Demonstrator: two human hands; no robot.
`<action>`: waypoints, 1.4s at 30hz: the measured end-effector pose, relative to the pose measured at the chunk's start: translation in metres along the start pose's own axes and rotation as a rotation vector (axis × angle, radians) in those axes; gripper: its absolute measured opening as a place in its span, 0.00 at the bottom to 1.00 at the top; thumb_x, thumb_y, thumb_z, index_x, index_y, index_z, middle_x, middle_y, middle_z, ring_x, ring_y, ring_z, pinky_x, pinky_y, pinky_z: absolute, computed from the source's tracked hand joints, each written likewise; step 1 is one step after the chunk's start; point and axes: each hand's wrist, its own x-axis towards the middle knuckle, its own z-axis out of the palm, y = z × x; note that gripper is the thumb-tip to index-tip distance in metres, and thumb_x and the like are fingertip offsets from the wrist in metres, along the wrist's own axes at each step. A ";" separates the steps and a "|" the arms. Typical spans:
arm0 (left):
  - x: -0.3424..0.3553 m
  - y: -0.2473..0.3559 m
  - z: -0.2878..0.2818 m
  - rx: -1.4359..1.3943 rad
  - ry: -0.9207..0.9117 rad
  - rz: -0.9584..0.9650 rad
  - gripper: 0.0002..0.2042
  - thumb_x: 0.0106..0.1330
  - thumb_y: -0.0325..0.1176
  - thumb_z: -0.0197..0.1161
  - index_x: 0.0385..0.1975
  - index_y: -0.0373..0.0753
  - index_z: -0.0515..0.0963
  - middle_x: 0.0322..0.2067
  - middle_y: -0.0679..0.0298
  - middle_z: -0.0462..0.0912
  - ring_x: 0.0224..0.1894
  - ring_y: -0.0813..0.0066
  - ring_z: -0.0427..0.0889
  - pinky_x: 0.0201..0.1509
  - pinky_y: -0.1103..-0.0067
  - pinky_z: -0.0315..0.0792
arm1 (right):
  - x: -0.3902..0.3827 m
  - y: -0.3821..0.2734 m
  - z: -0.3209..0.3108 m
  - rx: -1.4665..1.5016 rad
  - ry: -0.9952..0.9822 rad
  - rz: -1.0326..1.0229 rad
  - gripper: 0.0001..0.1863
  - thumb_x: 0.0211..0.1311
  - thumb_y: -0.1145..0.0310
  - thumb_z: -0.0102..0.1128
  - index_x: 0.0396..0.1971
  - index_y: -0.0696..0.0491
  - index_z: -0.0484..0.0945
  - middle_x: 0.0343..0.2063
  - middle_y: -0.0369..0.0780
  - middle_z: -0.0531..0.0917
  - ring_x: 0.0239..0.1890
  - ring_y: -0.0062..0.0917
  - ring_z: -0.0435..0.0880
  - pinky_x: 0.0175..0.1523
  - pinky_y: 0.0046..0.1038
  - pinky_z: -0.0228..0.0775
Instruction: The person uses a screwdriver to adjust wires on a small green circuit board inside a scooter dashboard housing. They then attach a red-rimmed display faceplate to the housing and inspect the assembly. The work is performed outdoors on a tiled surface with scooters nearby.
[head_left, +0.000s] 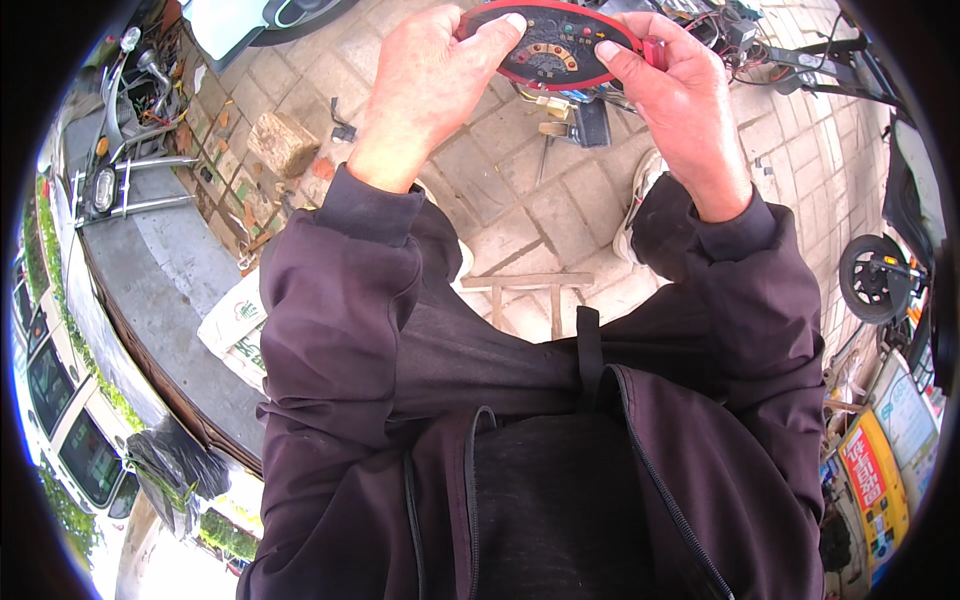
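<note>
Between my two hands, at the top of the head view, is an oval instrument panel [548,52] with a red rim and a dark face. An arc of small round marks and several coloured dots show on that face. My left hand [425,75] grips its left end, thumb lying over the rim. At the right end my right hand [680,95] holds it, thumb pressed on the front. The fingers behind the panel are hidden. Just below it, a pale connector [552,106] and some wires show.
A stone block [284,143] sits on the paving at the left, near scattered debris. Vehicle parts with tangled wires [735,40] lie at the upper right. A wheel [873,278] stands at the right. Between my legs is a wooden stool [527,283].
</note>
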 end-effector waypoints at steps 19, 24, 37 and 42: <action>0.005 -0.019 -0.011 -0.343 -0.192 -0.148 0.20 0.75 0.46 0.62 0.31 0.32 0.84 0.19 0.69 0.78 0.22 0.84 0.73 0.27 0.79 0.66 | 0.005 0.009 -0.015 -0.007 -0.063 0.005 0.11 0.72 0.72 0.63 0.50 0.59 0.81 0.24 0.22 0.73 0.21 0.04 0.60 0.25 0.13 0.46; 0.006 -0.029 -0.006 -0.302 -0.167 0.003 0.19 0.75 0.45 0.63 0.25 0.36 0.81 0.18 0.74 0.75 0.21 0.88 0.68 0.26 0.82 0.61 | 0.003 0.007 -0.011 0.002 0.004 0.064 0.12 0.72 0.72 0.63 0.51 0.59 0.80 0.23 0.23 0.72 0.20 0.04 0.61 0.25 0.13 0.48; 0.004 -0.026 -0.004 -0.373 -0.189 -0.016 0.17 0.72 0.44 0.68 0.29 0.34 0.84 0.19 0.74 0.75 0.23 0.89 0.67 0.27 0.83 0.61 | 0.004 0.010 -0.016 0.006 -0.048 0.053 0.13 0.72 0.71 0.64 0.52 0.58 0.80 0.24 0.22 0.73 0.21 0.04 0.61 0.25 0.14 0.48; 0.000 -0.025 -0.010 -0.401 -0.226 -0.069 0.14 0.70 0.41 0.70 0.34 0.33 0.86 0.21 0.73 0.77 0.24 0.89 0.69 0.28 0.84 0.63 | 0.005 0.011 -0.017 0.002 -0.044 0.077 0.13 0.72 0.70 0.65 0.52 0.58 0.81 0.23 0.23 0.73 0.20 0.05 0.61 0.25 0.14 0.50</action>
